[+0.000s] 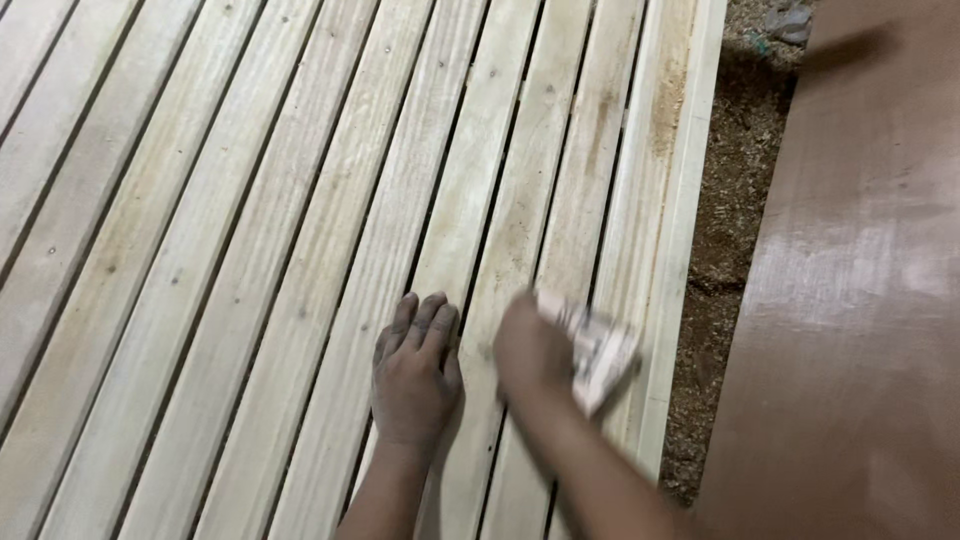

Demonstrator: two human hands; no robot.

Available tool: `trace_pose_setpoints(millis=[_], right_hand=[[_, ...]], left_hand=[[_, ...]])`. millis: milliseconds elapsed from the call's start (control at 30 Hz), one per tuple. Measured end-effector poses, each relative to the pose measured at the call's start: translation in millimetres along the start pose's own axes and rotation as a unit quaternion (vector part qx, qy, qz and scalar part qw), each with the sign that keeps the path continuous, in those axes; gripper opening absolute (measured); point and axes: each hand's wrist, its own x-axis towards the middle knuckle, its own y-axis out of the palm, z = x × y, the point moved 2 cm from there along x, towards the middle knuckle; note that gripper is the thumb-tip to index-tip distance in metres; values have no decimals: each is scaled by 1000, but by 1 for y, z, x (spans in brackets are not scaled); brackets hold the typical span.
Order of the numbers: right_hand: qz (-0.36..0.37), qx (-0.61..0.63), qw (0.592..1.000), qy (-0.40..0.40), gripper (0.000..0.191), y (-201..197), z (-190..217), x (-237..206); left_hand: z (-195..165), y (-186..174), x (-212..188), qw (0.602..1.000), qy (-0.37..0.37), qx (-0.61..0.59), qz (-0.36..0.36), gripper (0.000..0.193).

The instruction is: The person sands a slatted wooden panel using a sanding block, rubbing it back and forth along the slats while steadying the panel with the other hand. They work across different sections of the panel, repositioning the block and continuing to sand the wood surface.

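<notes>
Two forearms are seen rising from the bottom edge. By the left hand [415,375], laid flat and open with fingers together, a pale slat of the slatted wooden panel [300,230] is pressed down. A folded piece of sandpaper [598,358] is gripped in the closed right hand [530,350], blurred mid-stroke, and is held against the slats near the panel's right edge. Smoothness cannot be judged from here, but brownish smudges are seen higher up on the right-hand slats, so the sanding looks partly done there at best, with much of the panel's length left. Sawdust [725,230] is strewn over the floor beside the panel, and a reddish-brown board [860,300] is lying to the right.
</notes>
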Motion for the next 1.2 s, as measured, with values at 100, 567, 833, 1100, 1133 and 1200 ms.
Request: trace_pose_setpoints(millis=[100, 567, 833, 1100, 1133, 1200], right_hand=[[-31, -7, 999, -23, 18, -20, 1, 33], [-19, 16, 999, -23, 30, -60, 22, 22], [29, -86, 993, -76, 20, -30, 10, -37], [-19, 85, 995, 53, 42, -54, 11, 55], [-8, 136, 986, 94, 52, -46, 4, 45], [-5, 46, 999, 15, 33, -27, -2, 16]], left_hand=[[-2, -2, -1, 1000, -7, -3, 5, 31], [-2, -1, -2, 1000, -10, -1, 2, 32], [-5, -3, 3, 1000, -16, 2, 3, 32], [-11, -8, 1, 999, -31, 0, 9, 29], [-12, -9, 2, 1000, -27, 0, 1, 30], [-13, -10, 4, 999, -38, 5, -10, 27]])
